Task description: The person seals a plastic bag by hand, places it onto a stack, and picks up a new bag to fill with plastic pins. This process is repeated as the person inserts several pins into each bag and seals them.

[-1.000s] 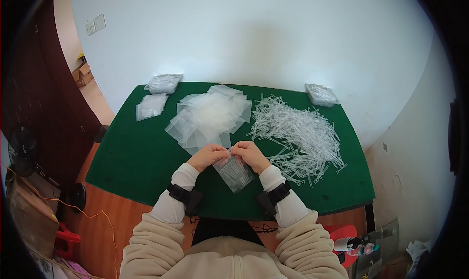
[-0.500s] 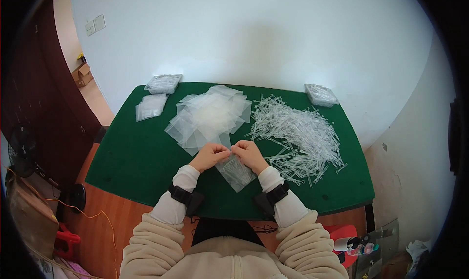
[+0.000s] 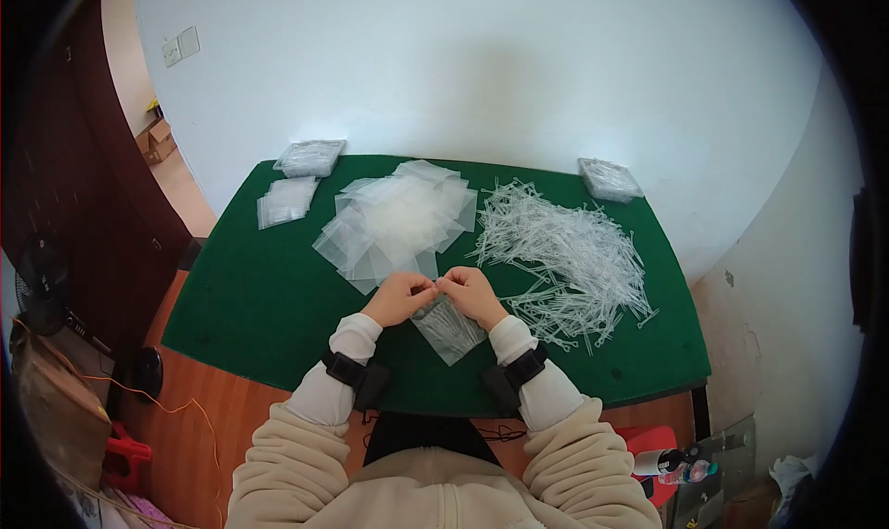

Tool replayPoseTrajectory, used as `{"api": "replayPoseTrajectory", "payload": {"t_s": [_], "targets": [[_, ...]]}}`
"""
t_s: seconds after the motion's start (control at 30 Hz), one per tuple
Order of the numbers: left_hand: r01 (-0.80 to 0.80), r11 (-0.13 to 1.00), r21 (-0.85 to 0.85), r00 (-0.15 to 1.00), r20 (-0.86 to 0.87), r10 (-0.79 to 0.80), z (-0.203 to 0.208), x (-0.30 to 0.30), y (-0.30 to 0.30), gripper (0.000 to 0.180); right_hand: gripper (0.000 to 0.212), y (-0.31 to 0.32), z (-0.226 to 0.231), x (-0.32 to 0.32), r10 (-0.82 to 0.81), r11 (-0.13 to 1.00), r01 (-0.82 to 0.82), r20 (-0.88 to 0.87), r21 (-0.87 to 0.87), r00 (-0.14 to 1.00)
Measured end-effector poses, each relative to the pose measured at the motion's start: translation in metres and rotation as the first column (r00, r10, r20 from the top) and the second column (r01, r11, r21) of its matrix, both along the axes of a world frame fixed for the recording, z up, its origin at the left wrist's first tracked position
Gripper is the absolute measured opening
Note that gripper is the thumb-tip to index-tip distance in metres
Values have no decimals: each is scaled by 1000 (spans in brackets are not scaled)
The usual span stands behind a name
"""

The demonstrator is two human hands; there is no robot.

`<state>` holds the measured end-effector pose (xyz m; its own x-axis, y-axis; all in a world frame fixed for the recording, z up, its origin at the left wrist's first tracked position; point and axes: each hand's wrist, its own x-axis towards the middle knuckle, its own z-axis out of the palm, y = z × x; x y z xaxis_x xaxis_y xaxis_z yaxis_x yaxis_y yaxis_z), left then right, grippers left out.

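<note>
Between my hands, near the table's front, is a clear plastic bag (image 3: 448, 333) with several thin clear sticks inside. My left hand (image 3: 404, 296) pinches its top edge. My right hand (image 3: 469, 295) pinches the same edge, the fingertips of both hands almost meeting. The bag hangs down toward me over the green cloth. Just beyond my left hand spreads a pile of empty clear bags (image 3: 398, 216). To the right of my right hand lies a big heap of clear plastic sticks with looped ends (image 3: 565, 251).
A green-covered table (image 3: 250, 316) stands against the white wall. Filled bags are stacked at the back left (image 3: 311, 158) and back right (image 3: 610, 180); a smaller bag stack (image 3: 287, 202) lies at left. A red stool (image 3: 648, 446) with bottles stands below right, a black fan (image 3: 44, 284) at far left.
Both hands stay nearly in place at the bag's top edge. My left hand has shifted very slightly to the right, and the bag's lower part has moved a little.
</note>
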<state>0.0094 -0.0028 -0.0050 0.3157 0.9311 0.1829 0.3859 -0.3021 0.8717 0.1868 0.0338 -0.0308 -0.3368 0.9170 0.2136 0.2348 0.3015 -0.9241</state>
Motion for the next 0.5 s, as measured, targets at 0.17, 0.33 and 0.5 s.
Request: {"api": "replayPoseTrajectory", "payload": {"t_s": [0.17, 0.33, 0.5], "targets": [[-11, 992, 129, 996, -83, 22, 2, 2, -1, 23, 24, 2, -2, 1, -26, 1000, 26, 4, 3, 1000], [-15, 992, 126, 991, -127, 31, 7, 4, -6, 23, 19, 0, -1, -1, 1, 1000, -1, -42, 6, 999], [-18, 975, 221, 979, -195, 63, 5, 3, -5, 23, 19, -6, 5, -3, 47, 999, -47, -50, 3, 998]]}}
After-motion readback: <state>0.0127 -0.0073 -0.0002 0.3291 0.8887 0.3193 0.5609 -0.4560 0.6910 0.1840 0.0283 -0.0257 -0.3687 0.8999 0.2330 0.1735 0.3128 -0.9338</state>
